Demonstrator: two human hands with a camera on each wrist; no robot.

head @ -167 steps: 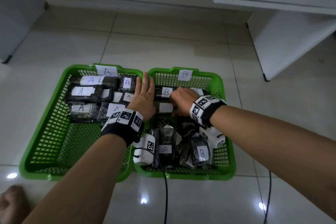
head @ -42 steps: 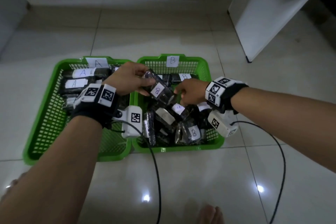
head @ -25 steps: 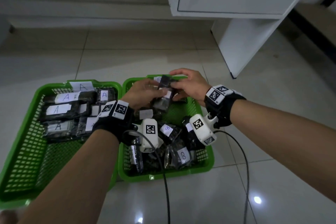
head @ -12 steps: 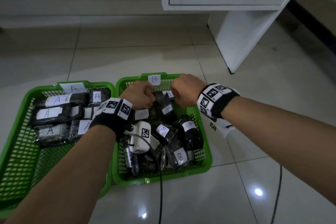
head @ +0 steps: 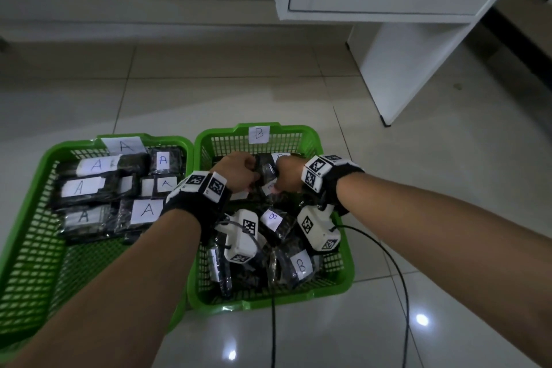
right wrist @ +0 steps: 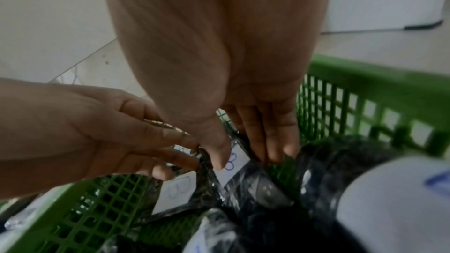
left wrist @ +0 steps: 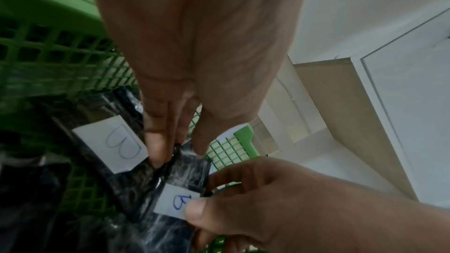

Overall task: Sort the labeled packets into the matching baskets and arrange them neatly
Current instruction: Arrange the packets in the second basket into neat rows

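Observation:
Two green baskets sit side by side on the floor, basket A [head: 38, 176] on the left and basket B [head: 298, 130] on the right. Over the far end of basket B, both hands hold one black packet [head: 265, 169] with a white B label [left wrist: 176, 202]. My left hand [head: 239, 172] pinches its left end between thumb and fingers [left wrist: 158, 141]. My right hand [head: 288, 172] pinches the right end, thumb on the label [right wrist: 233, 159]. Another B packet [left wrist: 114, 143] lies just under it.
Several A packets [head: 98, 185] lie flat in rows at the far end of basket A. Loose B packets [head: 286, 266] are heaped at the near end of basket B. A white cabinet [head: 403, 39] stands at the back right. Cables [head: 400, 278] trail over the tiles.
My left hand lifted a B packet from the pile, my right hand joined it, and together they carried it to the far end of basket B, where it now sits lower.

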